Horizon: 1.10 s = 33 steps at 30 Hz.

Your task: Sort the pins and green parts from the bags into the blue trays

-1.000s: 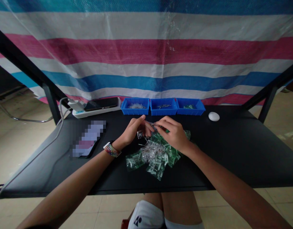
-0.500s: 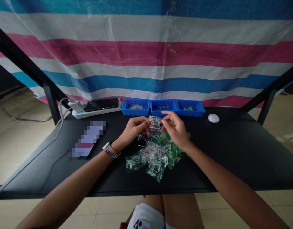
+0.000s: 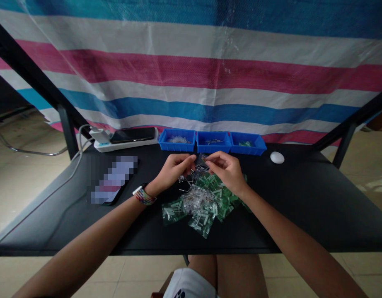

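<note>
Above a black table [image 3: 303, 207], my left hand [image 3: 172, 169] and my right hand [image 3: 226, 171] pinch the two top corners of one small clear plastic bag [image 3: 201, 161] with small parts in it. The bag hangs between the fingertips, just above a pile of small bags [image 3: 200, 203], some clear and some green. A coloured band is on my left wrist [image 3: 143, 195].
Three blue bins [image 3: 212, 141] stand in a row at the table's back edge, with small parts inside. A power strip with a phone on it [image 3: 129, 136] lies to their left. Another phone [image 3: 112, 186] lies at the left, and a white oval object [image 3: 277, 157] at the right.
Both hands have lifted one small clear bag off the pile and now hold it stretched between their fingertips. The camera has tilted slightly.
</note>
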Motion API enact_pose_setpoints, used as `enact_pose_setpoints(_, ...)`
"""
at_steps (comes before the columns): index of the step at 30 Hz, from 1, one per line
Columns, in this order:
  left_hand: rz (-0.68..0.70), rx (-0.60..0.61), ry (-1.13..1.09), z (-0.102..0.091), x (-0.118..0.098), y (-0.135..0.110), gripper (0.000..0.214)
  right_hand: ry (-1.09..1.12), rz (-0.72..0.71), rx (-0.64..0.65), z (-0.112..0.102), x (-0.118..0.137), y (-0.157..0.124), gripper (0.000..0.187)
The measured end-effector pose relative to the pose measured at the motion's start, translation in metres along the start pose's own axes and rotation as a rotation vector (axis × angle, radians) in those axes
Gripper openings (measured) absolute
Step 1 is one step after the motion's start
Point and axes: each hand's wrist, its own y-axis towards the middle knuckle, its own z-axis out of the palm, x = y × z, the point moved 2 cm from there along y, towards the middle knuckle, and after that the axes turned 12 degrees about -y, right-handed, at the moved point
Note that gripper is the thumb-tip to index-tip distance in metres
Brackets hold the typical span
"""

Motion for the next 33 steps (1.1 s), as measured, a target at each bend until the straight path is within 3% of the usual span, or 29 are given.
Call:
enact_pose_setpoints(3,-0.074,0.064,-0.066,0.002,0.0,0.001,0.064,-0.219,-0.225,-0.076,-0.004,0.009,-0.002,0.006)
enact_pose_setpoints(5,-0.099,0.109,-0.133,0.004,-0.001,0.001,0.061,-0.341,-0.355,-0.079,-0.005,0.013,-0.005,0.011)
enact_pose_setpoints(10,-0.07,0.08,-0.172,0.006,-0.002,0.001,0.038,-0.434,-0.513,-0.07,-0.001,0.017,-0.01,0.022)
enact_pose_setpoints(12,-0.065,0.058,-0.167,0.005,-0.001,0.001,0.035,-0.412,-0.501,-0.097,-0.001,0.017,-0.01,0.026)
enact_pose_setpoints(15,-0.044,0.022,-0.172,0.003,0.0,0.001,0.035,-0.258,-0.33,-0.119,0.0,0.012,-0.009,0.028)
enact_pose_setpoints(19,-0.004,0.013,-0.137,0.002,0.001,0.002,0.037,0.079,-0.003,0.004,0.004,-0.001,-0.006,0.033)
enact_pose_setpoints(22,0.026,0.03,-0.096,0.003,0.0,0.001,0.038,0.139,0.115,0.091,0.008,-0.006,-0.005,0.028)
enact_pose_setpoints(27,0.032,0.058,0.011,0.006,-0.002,-0.002,0.042,0.053,0.06,0.046,0.01,-0.004,-0.005,0.014)
enact_pose_setpoints(31,-0.018,0.017,0.021,0.004,0.002,-0.002,0.062,-0.179,-0.139,-0.06,0.005,0.008,-0.007,0.003)
enact_pose_setpoints(33,-0.056,0.02,-0.018,0.002,0.004,0.0,0.067,-0.326,-0.269,-0.09,0.002,0.015,-0.008,0.008)
